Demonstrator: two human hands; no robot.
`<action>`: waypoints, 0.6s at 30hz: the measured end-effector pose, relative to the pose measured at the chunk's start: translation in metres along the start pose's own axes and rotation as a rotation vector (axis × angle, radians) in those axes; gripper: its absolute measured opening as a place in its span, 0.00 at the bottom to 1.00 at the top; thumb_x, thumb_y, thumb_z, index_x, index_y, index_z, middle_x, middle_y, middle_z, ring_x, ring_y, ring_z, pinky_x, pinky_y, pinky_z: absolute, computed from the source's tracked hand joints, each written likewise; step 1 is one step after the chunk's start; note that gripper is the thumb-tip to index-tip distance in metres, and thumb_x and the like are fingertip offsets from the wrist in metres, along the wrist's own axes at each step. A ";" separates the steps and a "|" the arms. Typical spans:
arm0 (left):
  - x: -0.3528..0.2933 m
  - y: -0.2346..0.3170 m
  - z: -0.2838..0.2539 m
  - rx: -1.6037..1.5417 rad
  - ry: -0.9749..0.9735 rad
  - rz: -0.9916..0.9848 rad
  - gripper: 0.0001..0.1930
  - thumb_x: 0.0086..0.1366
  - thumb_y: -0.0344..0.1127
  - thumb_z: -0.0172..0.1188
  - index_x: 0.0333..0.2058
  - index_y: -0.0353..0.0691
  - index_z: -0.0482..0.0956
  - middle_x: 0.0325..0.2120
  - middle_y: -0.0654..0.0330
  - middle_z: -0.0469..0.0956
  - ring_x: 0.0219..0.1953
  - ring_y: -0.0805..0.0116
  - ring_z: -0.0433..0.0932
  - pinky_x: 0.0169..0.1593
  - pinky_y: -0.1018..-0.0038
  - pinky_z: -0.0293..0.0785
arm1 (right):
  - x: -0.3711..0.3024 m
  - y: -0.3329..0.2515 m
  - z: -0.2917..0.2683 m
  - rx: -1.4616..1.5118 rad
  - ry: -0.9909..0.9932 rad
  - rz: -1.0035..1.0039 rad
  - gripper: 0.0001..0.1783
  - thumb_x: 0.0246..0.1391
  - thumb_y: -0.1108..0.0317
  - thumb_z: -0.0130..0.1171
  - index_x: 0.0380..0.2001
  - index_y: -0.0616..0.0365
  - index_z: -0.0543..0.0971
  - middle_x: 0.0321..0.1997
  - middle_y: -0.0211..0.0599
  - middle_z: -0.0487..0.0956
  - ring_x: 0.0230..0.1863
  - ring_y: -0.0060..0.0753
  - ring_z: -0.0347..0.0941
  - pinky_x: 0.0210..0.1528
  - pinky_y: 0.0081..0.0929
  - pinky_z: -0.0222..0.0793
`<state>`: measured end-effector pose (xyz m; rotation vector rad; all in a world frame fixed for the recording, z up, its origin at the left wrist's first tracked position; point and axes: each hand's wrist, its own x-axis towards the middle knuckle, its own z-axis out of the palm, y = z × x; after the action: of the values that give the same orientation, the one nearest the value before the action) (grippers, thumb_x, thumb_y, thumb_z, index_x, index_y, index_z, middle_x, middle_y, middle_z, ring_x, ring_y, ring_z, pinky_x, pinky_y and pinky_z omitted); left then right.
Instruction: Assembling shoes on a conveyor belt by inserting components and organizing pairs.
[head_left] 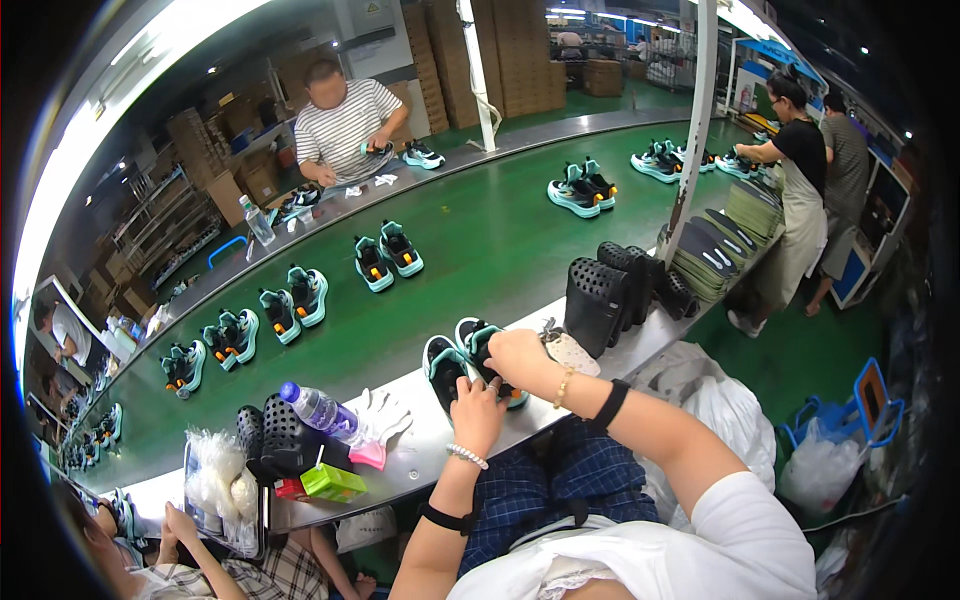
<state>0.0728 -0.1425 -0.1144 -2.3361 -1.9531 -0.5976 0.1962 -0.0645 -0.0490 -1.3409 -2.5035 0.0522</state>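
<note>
Head view, centre: my left hand and right hand are touching the teal-soled sneakers; I cannot tell whether either is grasping. Beyond, right of centre, perforated clogs are standing; jerking sideways could topple them.

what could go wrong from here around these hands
The left hand is at the shoes, so the bead bracelet on that wrist might snag. The right hand is close to the black clogs; a sideways swing might knock them. The green box sits near the ledge's edge and could be nudged off.
</note>
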 end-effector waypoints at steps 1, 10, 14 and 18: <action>0.000 0.002 0.000 0.001 0.006 0.018 0.19 0.55 0.45 0.65 0.46 0.49 0.81 0.35 0.62 0.78 0.48 0.60 0.69 0.36 0.64 0.76 | 0.003 0.004 0.015 -0.051 -0.022 -0.016 0.14 0.47 0.59 0.64 0.25 0.61 0.80 0.27 0.45 0.81 0.30 0.42 0.81 0.34 0.35 0.76; -0.004 0.002 -0.005 0.000 0.005 0.065 0.16 0.53 0.41 0.66 0.40 0.41 0.82 0.35 0.58 0.78 0.47 0.57 0.71 0.42 0.66 0.77 | 0.032 -0.002 0.078 -0.100 -0.090 0.277 0.05 0.45 0.71 0.61 0.27 0.55 0.84 0.30 0.44 0.83 0.35 0.40 0.83 0.34 0.32 0.79; 0.004 0.015 -0.005 -0.059 0.025 0.057 0.15 0.54 0.41 0.66 0.38 0.41 0.81 0.36 0.59 0.76 0.47 0.59 0.71 0.41 0.67 0.77 | 0.035 0.023 0.081 0.011 -0.070 0.286 0.06 0.44 0.70 0.61 0.28 0.58 0.83 0.32 0.48 0.83 0.36 0.47 0.81 0.38 0.38 0.78; 0.002 0.003 -0.007 -0.015 0.105 -0.021 0.14 0.54 0.39 0.65 0.39 0.41 0.81 0.44 0.58 0.72 0.47 0.59 0.71 0.40 0.68 0.76 | 0.011 0.007 0.061 0.327 0.096 0.209 0.12 0.50 0.66 0.58 0.35 0.63 0.78 0.29 0.50 0.80 0.34 0.55 0.78 0.37 0.44 0.75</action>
<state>0.0744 -0.1427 -0.1066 -2.2457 -1.9363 -0.7234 0.1794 -0.0446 -0.1056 -1.4184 -2.1523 0.4132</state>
